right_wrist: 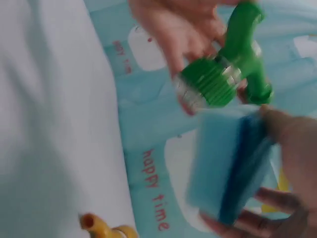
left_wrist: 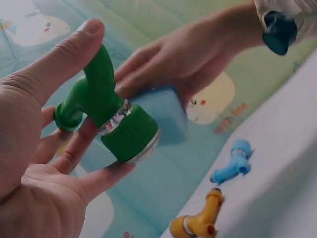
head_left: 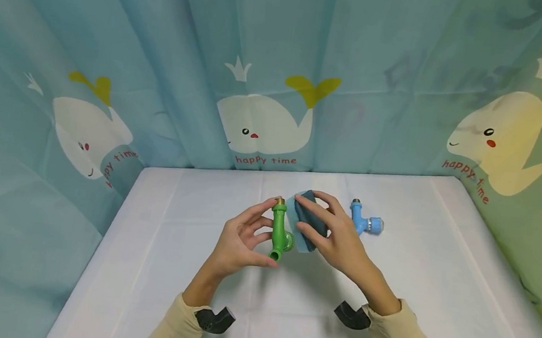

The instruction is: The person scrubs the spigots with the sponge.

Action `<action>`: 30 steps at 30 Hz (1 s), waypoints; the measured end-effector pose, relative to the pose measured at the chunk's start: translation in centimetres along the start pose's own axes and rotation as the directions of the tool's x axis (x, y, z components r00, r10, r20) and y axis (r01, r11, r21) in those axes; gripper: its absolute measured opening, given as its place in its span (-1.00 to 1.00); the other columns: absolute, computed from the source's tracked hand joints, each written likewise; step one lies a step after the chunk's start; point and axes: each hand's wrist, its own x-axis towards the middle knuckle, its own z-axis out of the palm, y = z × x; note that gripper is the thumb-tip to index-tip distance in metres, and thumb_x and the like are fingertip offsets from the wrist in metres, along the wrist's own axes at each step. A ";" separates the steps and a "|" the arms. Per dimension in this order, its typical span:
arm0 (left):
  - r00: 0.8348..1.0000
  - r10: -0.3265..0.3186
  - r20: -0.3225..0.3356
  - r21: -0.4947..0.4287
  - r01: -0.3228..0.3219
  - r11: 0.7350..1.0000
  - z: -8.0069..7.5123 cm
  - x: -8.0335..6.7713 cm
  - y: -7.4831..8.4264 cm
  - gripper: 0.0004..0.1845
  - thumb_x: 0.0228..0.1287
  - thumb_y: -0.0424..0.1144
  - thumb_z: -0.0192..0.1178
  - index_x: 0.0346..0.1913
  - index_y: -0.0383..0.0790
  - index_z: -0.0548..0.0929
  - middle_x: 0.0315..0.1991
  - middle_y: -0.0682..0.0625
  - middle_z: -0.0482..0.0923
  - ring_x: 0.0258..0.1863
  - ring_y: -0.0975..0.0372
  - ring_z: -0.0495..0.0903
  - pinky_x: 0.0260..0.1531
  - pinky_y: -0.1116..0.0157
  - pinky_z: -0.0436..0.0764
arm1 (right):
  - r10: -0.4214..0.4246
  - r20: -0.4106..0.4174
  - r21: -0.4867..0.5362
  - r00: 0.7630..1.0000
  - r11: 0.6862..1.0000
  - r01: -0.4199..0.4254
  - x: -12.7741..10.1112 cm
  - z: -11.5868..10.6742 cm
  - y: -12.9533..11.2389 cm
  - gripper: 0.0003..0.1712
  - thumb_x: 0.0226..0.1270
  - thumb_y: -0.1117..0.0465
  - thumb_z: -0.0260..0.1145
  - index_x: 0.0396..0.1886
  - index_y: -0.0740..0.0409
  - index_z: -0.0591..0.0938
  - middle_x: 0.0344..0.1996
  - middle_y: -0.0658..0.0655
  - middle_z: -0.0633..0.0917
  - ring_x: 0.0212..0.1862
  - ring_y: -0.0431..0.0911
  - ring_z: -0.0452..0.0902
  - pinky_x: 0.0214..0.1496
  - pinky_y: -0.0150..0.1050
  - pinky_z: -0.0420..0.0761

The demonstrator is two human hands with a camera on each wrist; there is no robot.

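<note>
My left hand (head_left: 237, 241) holds a green plastic water tap (head_left: 279, 226) above the table, thumb at its spout end and fingertips along the far side. The tap has a brass threaded end and a ribbed green knob (left_wrist: 131, 134) with a clear cap. In my right hand (head_left: 343, 240) is a two-layer sponge (head_left: 313, 221), light blue on one side and darker on the other. Thumb and fingers grip it by its edges. Its light face is turned toward the tap, close beside the knob in the right wrist view.
A blue tap (head_left: 358, 220) lies on the white table (head_left: 168, 246) beyond my right hand. Next to it, a yellow tap (left_wrist: 202, 222) shows in the wrist views. A teal curtain (head_left: 178, 104) printed with whales hangs along the table's far edge and sides.
</note>
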 end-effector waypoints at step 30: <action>0.987 -0.150 -0.051 -0.185 0.138 0.973 0.8 -0.5 -1.0 0.08 -0.04 -0.29 0.63 0.51 -0.52 0.22 0.39 -0.32 0.38 0.26 0.05 0.56 0.23 0.13 0.59 | 0.034 0.008 0.064 0.999 0.997 -0.034 -0.5 0.1 0.7 -0.29 0.30 0.35 0.49 0.43 -0.02 0.54 0.40 0.20 0.47 0.09 0.03 0.63 -0.19 -0.12 0.76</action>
